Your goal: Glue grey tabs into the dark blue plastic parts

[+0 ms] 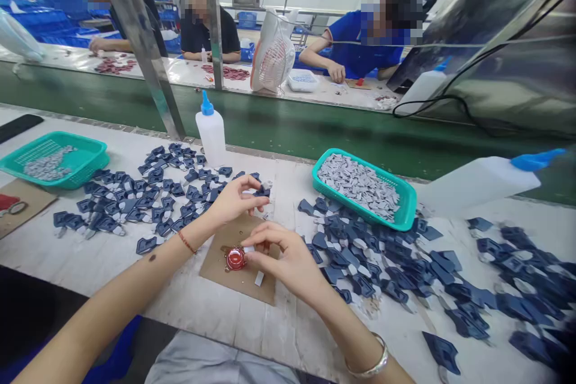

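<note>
My left hand [236, 197] is closed in a pinch on a dark blue piece [262, 191], above the back edge of a brown cardboard square [256, 289]. Over the same cardboard, my right hand [281, 252] pinches a small pale piece [248, 249] beside a round red cap [235, 258]. The red cap sits on the cardboard with brownish smears around it. Another small pale piece [260, 278] lies on the cardboard, just below my right fingertips.
Dark blue pieces with pale tabs lie in piles left [155, 192] and right [360, 246]. A green basket [409, 207] of grey pieces, another green basket [85, 175] and white bottles [211, 132] stand around. People sit across the green divider [279, 126].
</note>
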Action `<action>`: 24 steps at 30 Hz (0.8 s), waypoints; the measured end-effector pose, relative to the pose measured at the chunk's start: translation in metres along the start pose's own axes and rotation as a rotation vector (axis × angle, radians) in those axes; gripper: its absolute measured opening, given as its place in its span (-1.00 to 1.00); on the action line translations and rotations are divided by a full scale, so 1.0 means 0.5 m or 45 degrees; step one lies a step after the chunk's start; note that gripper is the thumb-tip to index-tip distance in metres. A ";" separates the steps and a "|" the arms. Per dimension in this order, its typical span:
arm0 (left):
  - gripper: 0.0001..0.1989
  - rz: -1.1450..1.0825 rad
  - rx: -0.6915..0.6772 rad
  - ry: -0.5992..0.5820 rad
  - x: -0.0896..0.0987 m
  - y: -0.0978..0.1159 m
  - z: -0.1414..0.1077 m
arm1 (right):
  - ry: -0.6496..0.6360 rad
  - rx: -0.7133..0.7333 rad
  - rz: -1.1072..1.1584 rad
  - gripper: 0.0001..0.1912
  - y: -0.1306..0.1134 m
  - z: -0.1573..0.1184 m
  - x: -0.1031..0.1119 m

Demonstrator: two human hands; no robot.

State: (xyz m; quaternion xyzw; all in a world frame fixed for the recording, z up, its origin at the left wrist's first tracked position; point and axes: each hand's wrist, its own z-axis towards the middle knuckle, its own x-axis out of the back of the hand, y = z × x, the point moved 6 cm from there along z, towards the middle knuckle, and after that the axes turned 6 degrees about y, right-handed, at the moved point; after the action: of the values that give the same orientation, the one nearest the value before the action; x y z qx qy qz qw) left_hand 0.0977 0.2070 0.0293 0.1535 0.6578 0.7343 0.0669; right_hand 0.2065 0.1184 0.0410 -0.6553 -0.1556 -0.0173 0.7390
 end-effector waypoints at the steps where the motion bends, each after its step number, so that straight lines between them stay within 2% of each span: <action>1: -0.70 -0.073 0.068 0.020 0.009 -0.007 -0.011 | -0.030 -0.031 -0.015 -0.87 0.008 0.000 -0.013; 6: -0.60 -0.360 0.283 0.066 0.018 -0.033 -0.055 | -0.093 -0.122 -0.066 -0.87 0.033 0.006 -0.042; 10: -0.57 -0.506 0.361 0.096 0.017 -0.043 -0.065 | -0.118 -0.163 -0.103 -0.86 0.043 0.011 -0.052; 13: -0.63 -0.577 0.404 0.108 0.016 -0.048 -0.070 | -0.136 -0.171 -0.128 -0.86 0.048 0.013 -0.058; 20: -0.79 -0.667 0.452 0.153 0.014 -0.046 -0.075 | -0.145 -0.090 -0.152 -0.84 0.047 0.017 -0.044; 24: -0.86 -0.683 0.448 0.202 0.024 -0.043 -0.073 | -0.118 0.076 -0.235 -0.86 0.034 0.012 -0.039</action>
State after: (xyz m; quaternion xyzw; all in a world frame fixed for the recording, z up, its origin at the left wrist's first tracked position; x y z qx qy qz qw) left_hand 0.0728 0.1787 0.0064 -0.0736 0.7947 0.5754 0.1788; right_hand 0.1906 0.1233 0.0201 -0.6159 -0.2496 -0.0504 0.7455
